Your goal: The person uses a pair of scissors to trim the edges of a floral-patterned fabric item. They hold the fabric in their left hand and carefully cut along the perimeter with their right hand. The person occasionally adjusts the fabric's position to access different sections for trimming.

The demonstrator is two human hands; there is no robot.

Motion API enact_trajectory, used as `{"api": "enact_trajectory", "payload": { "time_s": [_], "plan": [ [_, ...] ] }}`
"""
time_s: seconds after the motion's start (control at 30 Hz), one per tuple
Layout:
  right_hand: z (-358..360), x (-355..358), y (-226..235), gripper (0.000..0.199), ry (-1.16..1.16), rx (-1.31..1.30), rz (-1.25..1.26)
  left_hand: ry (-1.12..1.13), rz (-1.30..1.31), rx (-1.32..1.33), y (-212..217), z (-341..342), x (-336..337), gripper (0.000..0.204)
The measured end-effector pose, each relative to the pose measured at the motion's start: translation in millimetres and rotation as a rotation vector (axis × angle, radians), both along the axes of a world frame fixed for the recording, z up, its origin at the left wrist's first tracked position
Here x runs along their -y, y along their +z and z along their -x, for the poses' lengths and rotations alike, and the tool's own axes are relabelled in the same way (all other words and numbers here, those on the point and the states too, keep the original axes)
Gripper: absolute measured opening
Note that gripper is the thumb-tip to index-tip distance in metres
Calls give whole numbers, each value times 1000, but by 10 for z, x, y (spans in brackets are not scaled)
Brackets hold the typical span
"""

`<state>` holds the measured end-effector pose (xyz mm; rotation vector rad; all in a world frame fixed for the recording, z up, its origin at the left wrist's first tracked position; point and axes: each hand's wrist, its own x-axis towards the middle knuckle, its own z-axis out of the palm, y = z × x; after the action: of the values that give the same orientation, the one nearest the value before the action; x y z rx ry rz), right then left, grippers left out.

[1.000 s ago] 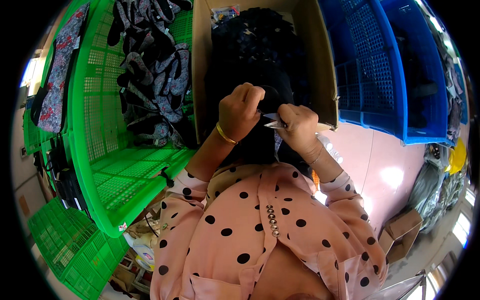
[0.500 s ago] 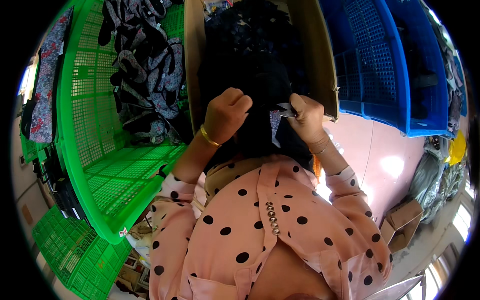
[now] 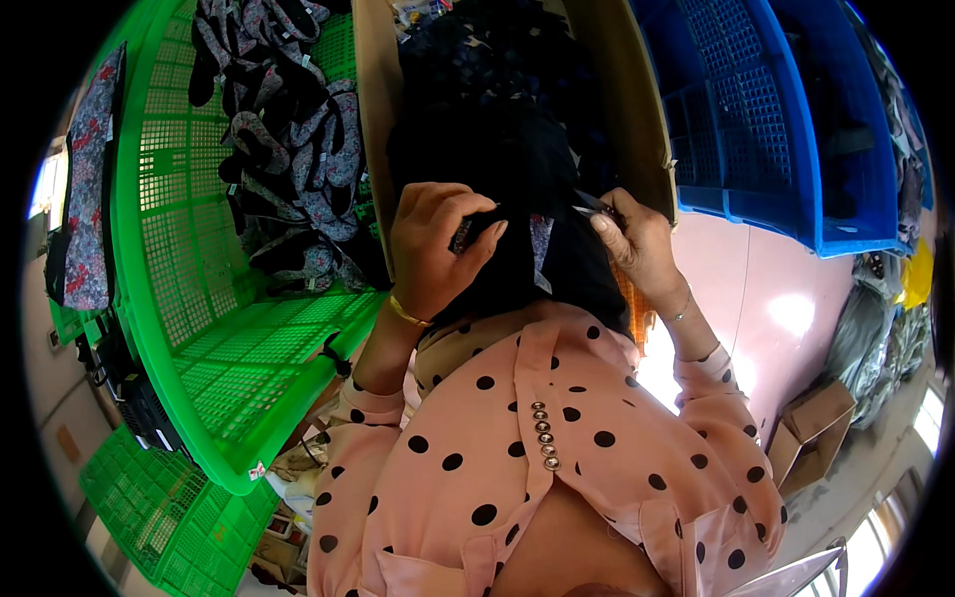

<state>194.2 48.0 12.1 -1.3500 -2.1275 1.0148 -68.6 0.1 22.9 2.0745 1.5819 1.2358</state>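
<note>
My left hand (image 3: 435, 239) is curled, its thumb apart from the fingertips, around a black piece of cloth with a bit of small floral print (image 3: 461, 235) showing between them. Much of that piece is lost against the dark cloth (image 3: 487, 159) behind it. In my right hand (image 3: 642, 244) is a small pair of thread snips (image 3: 591, 206), the blades pointing left toward the dark cloth. A strip of grey floral cloth (image 3: 540, 244) lies on the black cloth at my lap, between the two hands.
At left, a green plastic crate (image 3: 184, 229) holds several curved floral-and-black cloth pieces (image 3: 298, 149) with white tags. Ahead stands a cardboard box (image 3: 637, 109) with dark pieces inside. Blue crates (image 3: 786, 129) stand at right, and a small open carton (image 3: 811, 438) is at lower right.
My left hand has turned and its fingers have loosened, exposing floral print. My right hand has shifted slightly right and the snips' blades look closer together. The whole view has tilted a little.
</note>
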Motion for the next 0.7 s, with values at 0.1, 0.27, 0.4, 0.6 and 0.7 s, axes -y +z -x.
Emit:
{"api": "enact_trajectory", "payload": {
  "time_s": [0.1, 0.27, 0.4, 0.6, 0.7],
  "plan": [
    [12, 23, 54, 43, -24, 88, -56, 16, -51, -79, 9, -108, -37, 19],
    [-6, 39, 36, 44, -1, 137, -169, -8, -129, -148, 43, -243, -126, 16],
    [-7, 47, -28, 43, 31, 156, -277, -126, -143, -273, 59, -296, -274, 16],
    [2, 63, -44, 43, 21, 217, -322, -328, -158, -460, 107, -228, -469, 17],
    [15, 65, -63, 43, 36, 217, -360, -389, -178, -490, 114, -190, -496, 17]
  ]
}}
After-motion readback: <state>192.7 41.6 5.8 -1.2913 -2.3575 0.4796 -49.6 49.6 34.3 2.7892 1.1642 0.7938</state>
